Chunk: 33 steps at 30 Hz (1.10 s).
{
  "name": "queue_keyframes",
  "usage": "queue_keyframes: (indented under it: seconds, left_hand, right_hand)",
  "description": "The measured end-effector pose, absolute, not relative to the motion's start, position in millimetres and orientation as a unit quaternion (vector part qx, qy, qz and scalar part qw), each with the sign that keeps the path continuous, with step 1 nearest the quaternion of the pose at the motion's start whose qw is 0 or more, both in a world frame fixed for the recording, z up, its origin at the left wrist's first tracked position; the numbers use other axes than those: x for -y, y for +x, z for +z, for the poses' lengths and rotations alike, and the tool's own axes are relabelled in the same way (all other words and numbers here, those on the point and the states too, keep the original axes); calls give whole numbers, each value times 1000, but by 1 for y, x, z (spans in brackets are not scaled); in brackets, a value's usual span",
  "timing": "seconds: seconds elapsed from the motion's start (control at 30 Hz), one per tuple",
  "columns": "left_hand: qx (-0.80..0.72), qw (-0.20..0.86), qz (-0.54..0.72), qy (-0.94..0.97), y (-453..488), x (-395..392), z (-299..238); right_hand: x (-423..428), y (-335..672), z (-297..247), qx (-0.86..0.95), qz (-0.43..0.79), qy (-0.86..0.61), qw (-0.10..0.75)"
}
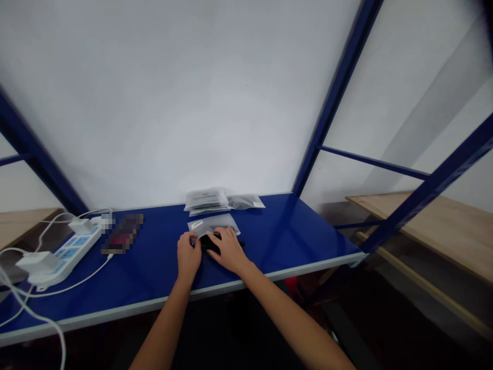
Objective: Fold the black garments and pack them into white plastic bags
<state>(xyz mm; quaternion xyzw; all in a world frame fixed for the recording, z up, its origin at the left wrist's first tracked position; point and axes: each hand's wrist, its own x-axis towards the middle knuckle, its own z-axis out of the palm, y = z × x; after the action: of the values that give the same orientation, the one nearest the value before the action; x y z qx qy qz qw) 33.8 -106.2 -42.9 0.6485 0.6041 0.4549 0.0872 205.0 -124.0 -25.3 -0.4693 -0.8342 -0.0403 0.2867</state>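
Note:
My left hand (188,255) and my right hand (228,251) meet at the middle of a glossy blue tabletop (292,241). Between them lies a black item (210,242), partly covered by my right hand's fingers. A translucent grey plastic bag (213,224) with a white label sits against it, and my left fingertips rest at the bag's lower edge. I cannot tell whether the black item is going into the bag. Just behind stand a stack of grey packets (205,202) and a single grey packet (245,202).
A white power strip (67,253) with plugged-in chargers and white cables lies at the left, beside a blurred phone-sized object (122,234). Blue metal shelf uprights (335,97) rise at both sides, a white wall stands behind, and a wooden shelf board (423,231) lies at the right.

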Motion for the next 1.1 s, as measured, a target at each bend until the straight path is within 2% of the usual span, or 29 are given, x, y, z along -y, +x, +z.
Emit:
queue_keyframes:
  seconds: [0.1,0.17,0.27,0.33,0.47,0.63,0.83,1.1]
  left_hand:
    - [-603,111,461,641,26,107,-44]
    - [-601,122,459,642,24,110,-42]
    - [-596,118,459,648,30,117,-36]
    - [-580,77,444,679,38,124,-31]
    - [-474,-8,319,821,55,137,-26]
    - [-451,-6,276,849,60,136,-27]
    - [-405,-79,263,872,72,118,-18]
    - [-381,-56,231,893,75,100,-22]
  right_hand:
    - [134,237,-35,790,7,-465,400]
    - [133,259,-41,748,19,-506,429]
    - [125,279,-47,745,25,-533,401]
    - [122,283,-48,767,27,-522,371]
    - [121,277,-48,799,10,-509,320]
    - [124,271,-45,815,-21,-508,280]
    - [130,267,-41,823,-52,-498,269]
    - [132,269,-40,795,-69,-532,284]
